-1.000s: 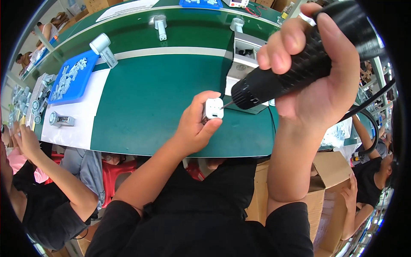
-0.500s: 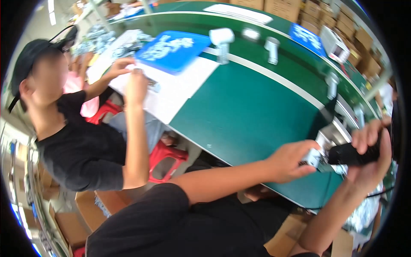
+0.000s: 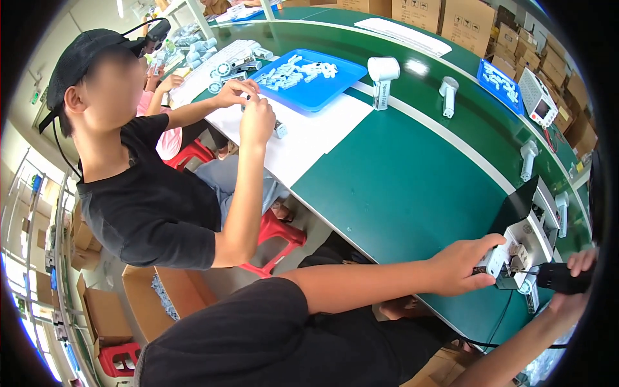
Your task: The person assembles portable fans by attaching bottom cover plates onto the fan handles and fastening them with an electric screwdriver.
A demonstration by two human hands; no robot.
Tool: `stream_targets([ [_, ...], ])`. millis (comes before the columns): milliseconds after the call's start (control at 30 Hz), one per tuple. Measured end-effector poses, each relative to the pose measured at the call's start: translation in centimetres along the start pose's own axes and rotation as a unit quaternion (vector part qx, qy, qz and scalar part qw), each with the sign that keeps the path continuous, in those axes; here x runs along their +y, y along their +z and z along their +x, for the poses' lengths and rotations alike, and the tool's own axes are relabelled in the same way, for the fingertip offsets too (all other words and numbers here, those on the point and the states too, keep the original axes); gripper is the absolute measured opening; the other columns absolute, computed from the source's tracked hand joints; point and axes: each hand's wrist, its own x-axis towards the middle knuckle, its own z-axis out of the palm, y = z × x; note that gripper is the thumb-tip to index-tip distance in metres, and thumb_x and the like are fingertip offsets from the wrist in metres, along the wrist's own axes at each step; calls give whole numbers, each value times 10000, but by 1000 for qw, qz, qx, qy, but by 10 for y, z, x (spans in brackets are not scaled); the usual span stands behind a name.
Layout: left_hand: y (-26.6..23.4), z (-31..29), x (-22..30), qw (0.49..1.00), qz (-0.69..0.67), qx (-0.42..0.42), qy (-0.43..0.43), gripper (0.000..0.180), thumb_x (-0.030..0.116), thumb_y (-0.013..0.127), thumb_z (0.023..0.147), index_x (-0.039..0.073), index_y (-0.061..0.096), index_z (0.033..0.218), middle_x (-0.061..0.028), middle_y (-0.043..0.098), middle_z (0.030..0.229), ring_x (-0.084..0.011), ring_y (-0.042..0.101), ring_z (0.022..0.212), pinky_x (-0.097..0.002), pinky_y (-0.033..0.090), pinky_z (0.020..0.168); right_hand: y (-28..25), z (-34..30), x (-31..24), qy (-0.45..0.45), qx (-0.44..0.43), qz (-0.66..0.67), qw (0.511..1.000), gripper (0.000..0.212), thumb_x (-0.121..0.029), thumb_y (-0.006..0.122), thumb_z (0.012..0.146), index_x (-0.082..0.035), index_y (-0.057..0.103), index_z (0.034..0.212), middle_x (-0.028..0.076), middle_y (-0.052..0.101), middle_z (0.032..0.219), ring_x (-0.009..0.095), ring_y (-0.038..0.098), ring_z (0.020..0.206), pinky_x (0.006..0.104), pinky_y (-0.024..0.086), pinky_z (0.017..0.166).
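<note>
My left hand (image 3: pixel 465 266) is closed on a small light-grey fan part (image 3: pixel 493 263) at the right of the green table. Close by on the right, my right hand (image 3: pixel 576 284), partly cut off by the dark rim, grips a black electric screwdriver (image 3: pixel 560 277). Its thin bit points left, toward a small metal-faced box (image 3: pixel 525 240) beside the grey part. Whether the bit touches anything is too small to tell. Behind the hands stands a dark panel (image 3: pixel 518 205).
To my left a co-worker (image 3: pixel 161 193) handles a small grey part over white paper (image 3: pixel 322 138). A blue tray (image 3: pixel 316 103) holds small white pieces. Handheld fans, including a larger one (image 3: pixel 382 84), stand along the green shelf. A cable (image 3: pixel 500 322) hangs by the table's edge.
The whole view has shifted, so things sit farther right. The screwdriver has drawn away from my left hand and its bit now shows. Both hands keep their holds.
</note>
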Motion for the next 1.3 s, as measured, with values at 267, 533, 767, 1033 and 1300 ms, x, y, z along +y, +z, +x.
stream_targets([
  [267,-4,0,1,1000,16,-20,-15,587,501,544,874,58,411,1236,-151,555,960,-340,552,820,-395,447,724,2,-26,22,82,140,10,987,247,-156,510,942,5,468,1124,42,445,731,122,433,591,269,371,581],
  [533,-3,-3,1,999,3,-23,-23,571,468,560,877,54,405,1239,-140,558,973,-315,556,816,-381,452,721,10,-33,23,79,137,-20,987,246,-140,516,934,8,473,1124,41,447,717,122,440,566,269,379,567],
  [767,21,2,-2,999,-28,-18,-28,576,466,627,829,52,465,1196,-124,557,966,-267,568,828,-353,466,739,-29,-39,2,88,151,41,984,283,-143,551,916,5,477,1145,21,451,710,95,429,571,237,357,515],
  [1033,5,-5,-9,996,-57,-10,-62,689,583,533,863,8,397,1218,-89,541,854,-136,520,744,-276,432,672,42,-18,10,33,167,-107,980,210,-121,639,821,21,535,936,89,533,619,192,523,472,315,450,476],
  [1300,11,-5,-10,997,-58,4,-56,679,587,521,869,14,394,1212,-86,528,851,-144,511,741,-271,415,651,44,-19,33,43,166,-51,984,144,-87,693,785,-5,578,811,45,584,620,127,556,480,258,429,484],
])
